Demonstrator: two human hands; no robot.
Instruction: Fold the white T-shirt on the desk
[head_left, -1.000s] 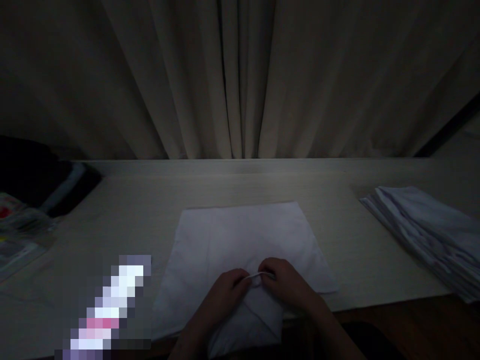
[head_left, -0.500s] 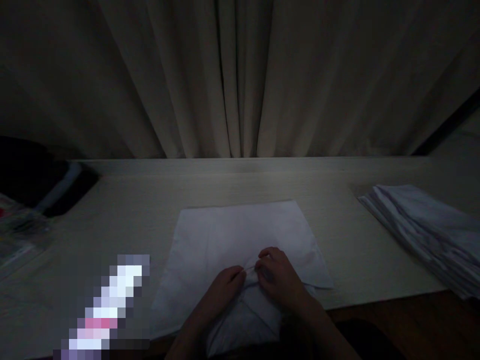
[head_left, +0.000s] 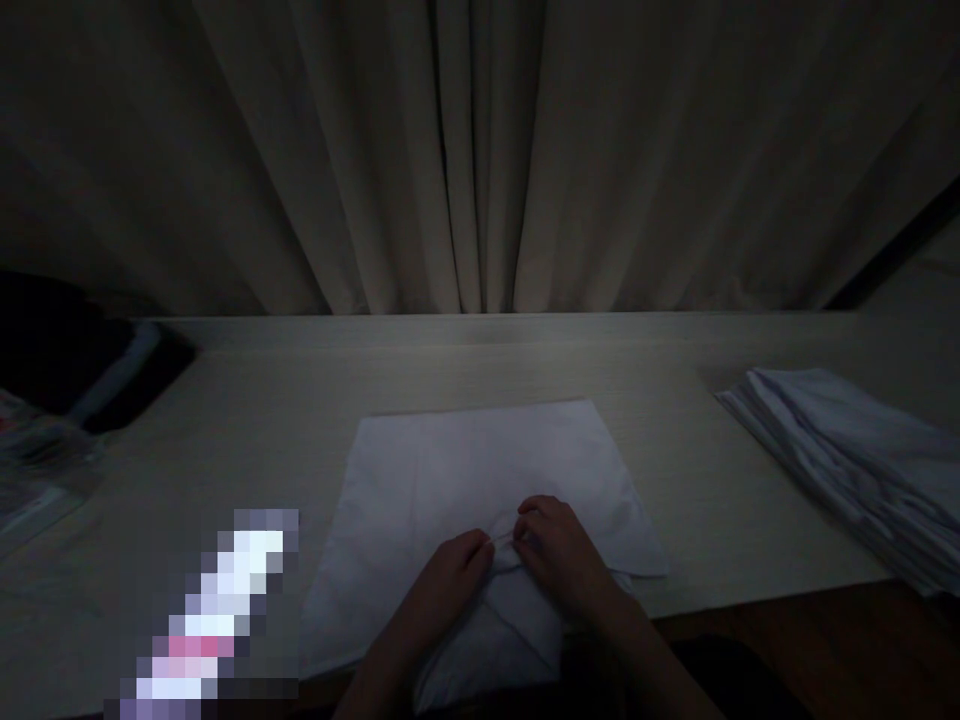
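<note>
A white cloth lies spread on the pale table, its near part bunched and hanging over the front edge. My left hand pinches a fold of this cloth between thumb and fingers. Just to its right, my right hand grips the same fold with curled fingers. A short stretch of the fold runs between the two hands. Whether anything small is also held in the fingers is too dark to see.
A stack of folded white cloths lies at the table's right. At the left are a dark item and a clear plastic packet. A bright pixelated patch covers something at front left. Curtains hang behind the table.
Both hands keep hold of the cloth in nearly the same place. The right hand has shifted very slightly to the right.
</note>
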